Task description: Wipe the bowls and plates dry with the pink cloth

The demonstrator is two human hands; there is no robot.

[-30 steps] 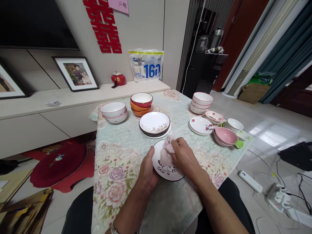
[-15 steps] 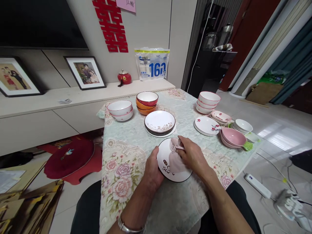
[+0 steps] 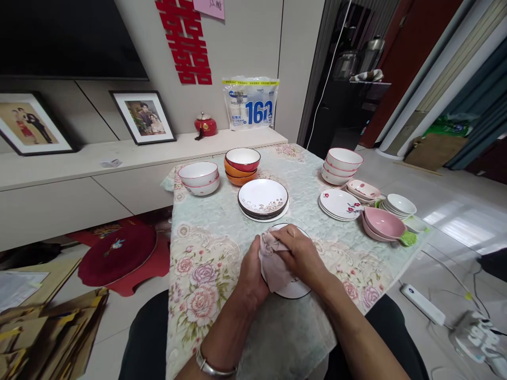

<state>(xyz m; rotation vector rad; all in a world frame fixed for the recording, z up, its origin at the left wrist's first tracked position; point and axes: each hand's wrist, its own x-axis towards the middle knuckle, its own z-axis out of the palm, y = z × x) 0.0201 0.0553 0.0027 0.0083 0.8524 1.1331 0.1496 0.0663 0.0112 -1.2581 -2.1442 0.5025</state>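
Note:
A white plate with a dark rim is tilted up over the near part of the table. My left hand grips its left edge, with the thumb up along the rim. In my right hand is a bunched pale pink cloth, pressed against the left part of the plate's face. The cloth and my right hand hide most of the plate's pattern. Just beyond it stands a stack of brown-patterned white plates.
White bowls and orange and red bowls stand at the back left. To the right are stacked white bowls, flowered plates, small white dishes and pink bowls. A power strip lies on the floor.
My right hand has moved left across the plate with the cloth, which now covers the brown pattern on the left side. My left hand keeps its grip on the rim.

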